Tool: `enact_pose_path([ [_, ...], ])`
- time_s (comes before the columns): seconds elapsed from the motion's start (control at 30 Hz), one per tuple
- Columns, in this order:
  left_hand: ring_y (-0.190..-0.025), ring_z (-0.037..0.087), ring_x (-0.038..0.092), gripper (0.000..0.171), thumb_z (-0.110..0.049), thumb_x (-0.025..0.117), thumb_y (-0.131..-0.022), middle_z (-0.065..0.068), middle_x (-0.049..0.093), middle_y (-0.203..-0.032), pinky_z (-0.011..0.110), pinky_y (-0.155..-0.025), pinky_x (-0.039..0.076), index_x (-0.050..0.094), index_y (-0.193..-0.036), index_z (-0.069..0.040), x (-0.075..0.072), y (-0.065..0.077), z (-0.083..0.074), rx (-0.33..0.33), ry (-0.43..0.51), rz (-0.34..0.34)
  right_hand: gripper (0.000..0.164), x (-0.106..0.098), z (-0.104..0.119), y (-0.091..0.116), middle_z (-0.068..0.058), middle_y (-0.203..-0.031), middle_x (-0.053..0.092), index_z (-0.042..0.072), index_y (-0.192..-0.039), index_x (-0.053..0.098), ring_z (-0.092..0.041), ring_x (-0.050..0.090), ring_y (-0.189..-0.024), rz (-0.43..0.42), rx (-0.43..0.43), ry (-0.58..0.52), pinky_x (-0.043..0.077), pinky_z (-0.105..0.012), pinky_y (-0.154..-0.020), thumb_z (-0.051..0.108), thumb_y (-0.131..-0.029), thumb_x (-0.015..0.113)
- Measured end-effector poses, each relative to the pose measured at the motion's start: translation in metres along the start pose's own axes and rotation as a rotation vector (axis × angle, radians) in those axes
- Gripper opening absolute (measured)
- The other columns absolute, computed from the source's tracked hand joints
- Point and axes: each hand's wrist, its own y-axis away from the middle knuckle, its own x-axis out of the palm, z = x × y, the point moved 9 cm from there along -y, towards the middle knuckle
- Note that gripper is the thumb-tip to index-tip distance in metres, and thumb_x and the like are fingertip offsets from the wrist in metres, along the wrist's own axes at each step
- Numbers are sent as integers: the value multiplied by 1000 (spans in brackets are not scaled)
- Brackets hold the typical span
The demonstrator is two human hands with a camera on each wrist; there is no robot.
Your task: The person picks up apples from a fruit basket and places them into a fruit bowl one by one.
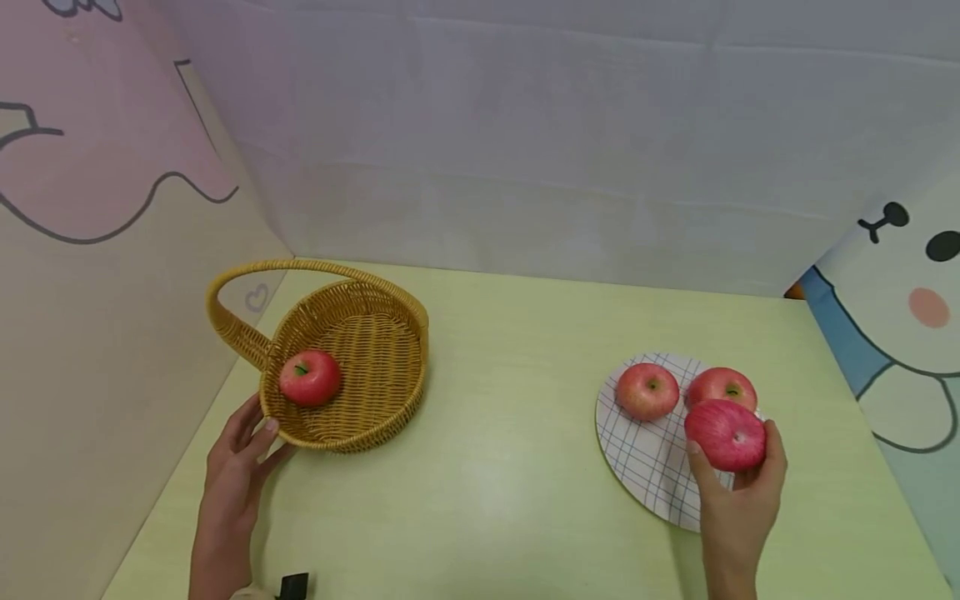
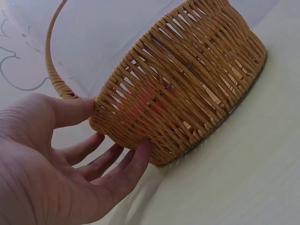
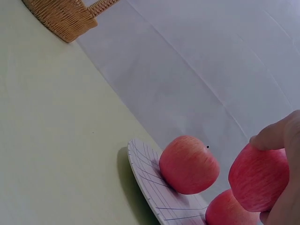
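Note:
My right hand (image 1: 738, 500) grips a deep red apple (image 1: 726, 435) between thumb and fingers, above the near right part of a round checked plate (image 1: 645, 467). Two paler red apples, one at the left (image 1: 647, 392) and one at the back (image 1: 722, 388), sit on that plate; the held apple partly covers the back one. At the left stands a wicker basket (image 1: 386, 350) with an arched handle, a red apple (image 1: 310, 377) lying inside. My left hand (image 2: 61, 159) holds the basket's near left side, thumb at the rim and fingertips against the lower weave.
Both things stand on a pale yellow-green table (image 1: 495, 433). A whitish sheet (image 1: 525, 150) rises behind it. Panels with cartoon drawings flank the table at left (image 1: 97, 333) and right (image 1: 900, 292). A small black object (image 1: 293, 586) shows by my left wrist.

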Motion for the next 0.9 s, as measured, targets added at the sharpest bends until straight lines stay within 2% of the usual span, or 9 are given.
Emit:
enact_pose_path([
  [0.1,-123,-5,57,65,-17,59,-107,-5,38,-158,17,-86,61,30,-165,-18,0,0,0,4,3,1,88,-2,-7,0,-4,-166,31,23,-163,31,-20,32,-151,-33,45,25,40,-10,-115,2,-91,77],
  [0.27,-122,-7,59,66,-17,59,-107,-6,39,-156,17,-86,61,29,-165,-17,0,1,-1,14,4,10,88,-3,-19,-1,-2,-168,29,24,-164,28,-17,31,-151,-46,119,74,29,-31,-131,5,-92,75],
  [0.47,-122,-5,60,65,-16,59,-107,-9,42,-152,18,-87,61,30,-165,-16,2,1,-1,17,13,20,90,-5,-32,-1,-4,-170,27,24,-165,26,-16,31,-147,-37,181,142,25,-32,-132,11,-92,75],
  [0.67,-120,-6,62,65,-17,58,-108,-5,38,-157,18,-88,61,29,-165,-16,2,1,0,13,2,26,92,-5,-40,-3,-10,-171,25,18,-167,22,-22,30,-150,-26,174,197,22,-29,-132,11,-92,74],
  [0.9,-124,-6,58,65,-17,58,-108,-4,36,-159,17,-87,61,29,-165,-17,1,1,-1,20,-4,20,92,-2,-41,-5,-9,-172,21,18,-167,17,-26,26,-154,6,175,233,21,-32,-133,13,-94,73],
])
